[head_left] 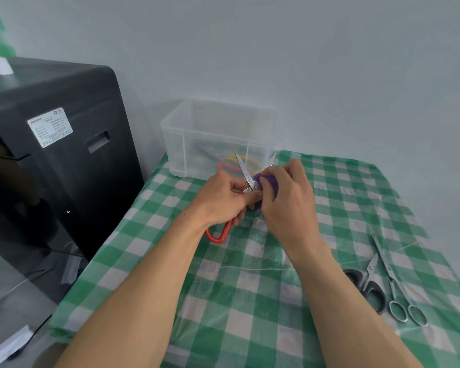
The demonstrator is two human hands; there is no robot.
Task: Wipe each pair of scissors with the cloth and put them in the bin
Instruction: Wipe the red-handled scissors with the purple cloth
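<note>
My left hand [221, 200] grips red-handled scissors [218, 235] near the pivot, blades spread and pointing up toward the bin. A red handle loop sticks out below the hand. My right hand [284, 197] holds a purple cloth [270, 181] bunched around one blade. The clear plastic bin [175, 134] stands at the table's far edge just behind the hands, with several coloured-handled scissors lying inside. Black-handled scissors [369, 285] and all-metal scissors [393, 285] lie on the tablecloth at the right.
The table wears a green-and-white checked cloth [250, 301] under clear plastic. A large black machine [59, 155] stands off the table's left edge. A plain wall rises behind the bin. Cables and papers lie on the floor at lower left.
</note>
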